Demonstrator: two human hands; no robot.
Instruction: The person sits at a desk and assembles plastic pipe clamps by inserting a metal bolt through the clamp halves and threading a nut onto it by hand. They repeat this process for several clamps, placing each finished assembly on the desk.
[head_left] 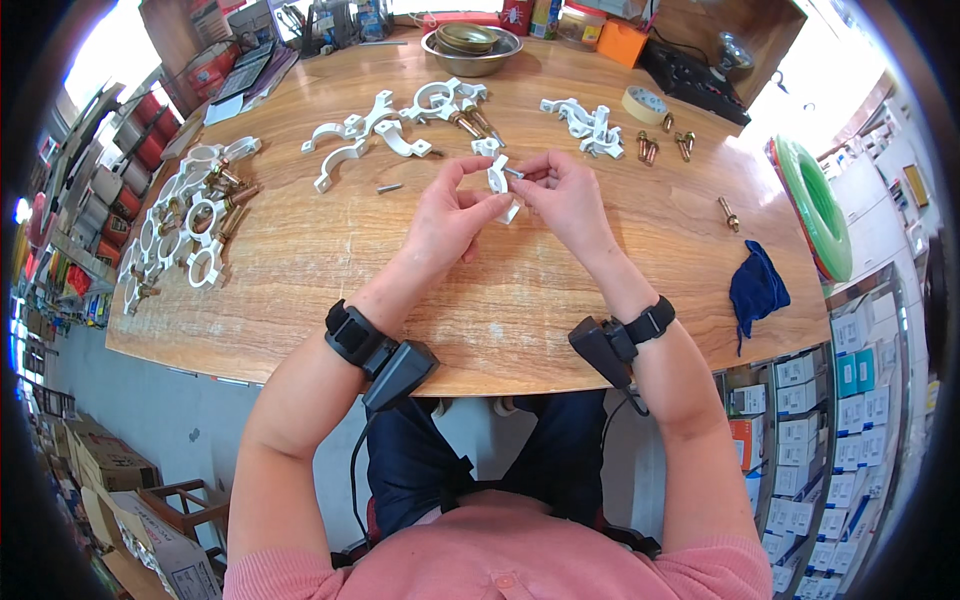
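Note:
Near the table's middle, my left hand (447,218) pinches a white pipe clamp half (497,178) between thumb and fingers. My right hand (572,200) is closed on a small silver screw (513,173) whose tip is at the clamp. Just beyond my fingertips lies another white clamp piece (486,147). Several curved clamp halves (342,164) lie to the left of it. A ring-shaped clamp (436,99) sits farther back, beside brass-coloured anchor bolts (466,125). One loose screw (390,188) rests left of my left hand.
Ring clamps with bolts (203,218) are heaped at the left. White clamp parts (592,128), a tape roll (644,104), anchor bolts (685,145) and a blue pouch (757,288) lie at the right. Metal bowls (471,62) stand at the back. Green coiled tubing (815,205) leans by the right edge.

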